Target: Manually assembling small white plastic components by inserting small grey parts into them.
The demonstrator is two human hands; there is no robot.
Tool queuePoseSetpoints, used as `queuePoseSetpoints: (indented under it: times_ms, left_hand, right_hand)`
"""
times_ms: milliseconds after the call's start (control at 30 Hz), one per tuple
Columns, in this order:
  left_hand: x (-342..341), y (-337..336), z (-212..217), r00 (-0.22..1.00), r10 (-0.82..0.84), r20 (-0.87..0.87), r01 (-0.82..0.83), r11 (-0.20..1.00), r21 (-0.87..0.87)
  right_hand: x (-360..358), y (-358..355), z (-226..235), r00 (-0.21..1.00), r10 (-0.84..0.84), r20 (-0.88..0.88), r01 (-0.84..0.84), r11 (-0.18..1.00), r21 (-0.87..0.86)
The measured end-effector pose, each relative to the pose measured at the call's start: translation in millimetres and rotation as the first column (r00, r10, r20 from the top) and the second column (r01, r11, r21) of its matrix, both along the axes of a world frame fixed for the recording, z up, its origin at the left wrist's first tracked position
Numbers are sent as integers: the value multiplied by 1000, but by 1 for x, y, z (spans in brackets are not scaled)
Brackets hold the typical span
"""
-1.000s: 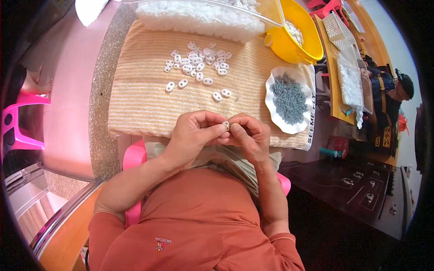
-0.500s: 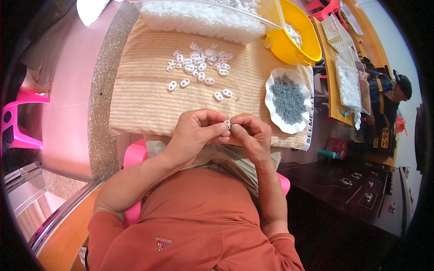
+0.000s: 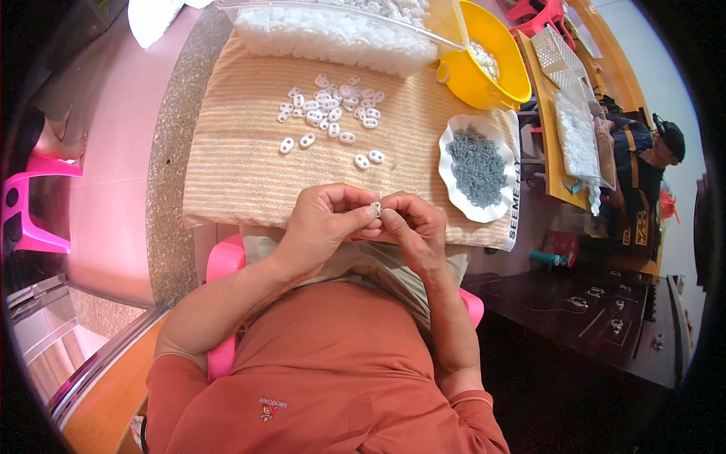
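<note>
We find small white pc (image 3: 376,209) pinched in L hand (image 3: 321,225) by near edge of cloth (image 3: 242,178); R hand (image 3: 417,231) at it, grip unclear. Loose white pcs (image 3: 333,130) & gray pcs (image 3: 476,166) look pending; qty done unclear.

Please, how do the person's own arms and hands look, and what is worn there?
Left hand and right hand wear no gloves, and no watch shows. Both forearms are bare. Above them come short, rust-red sleeves, edged with a thin paler line.

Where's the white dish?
Head view, right side: the white dish sits on the striped cloth, just below the yellow basin and right of the right hand.
</note>
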State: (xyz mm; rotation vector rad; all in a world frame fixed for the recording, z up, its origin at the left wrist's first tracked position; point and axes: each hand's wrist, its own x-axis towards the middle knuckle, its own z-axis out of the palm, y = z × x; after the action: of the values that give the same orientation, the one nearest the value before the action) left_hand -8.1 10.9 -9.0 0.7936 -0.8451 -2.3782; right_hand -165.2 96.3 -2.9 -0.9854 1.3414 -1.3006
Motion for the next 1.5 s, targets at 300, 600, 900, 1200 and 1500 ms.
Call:
queuePoseSetpoints:
  times_ms: [300, 600, 900, 1200, 1500]
  left_hand:
    - [1, 1, 1, 999, -15, -32, 15, 1000, -11]
    - [2, 0, 2, 999, -3, -48, 3, 1000, 1]
    - [4, -4, 10, 997, 65, -39, -64, 997, 30]
    - [5, -9, 6, 996, 88, -18, -88, 996, 30]
    - [7, -10, 7, 994, 102, -38, -100, 994, 40]
  right_hand:
    - [0, 1, -1, 997, -12, 75, 11, 1000, 3]
    - [0, -1, 7, 1000, 1, 10, -2, 999, 33]
    - [-20, -24, 14, 929, -59, -366, 83, 995, 48]
    - [-21, -65, 8, 393, -59, -918, -60, 994, -90]
    - [-20, -72, 13, 351, 19, -936, -84, 996, -11]
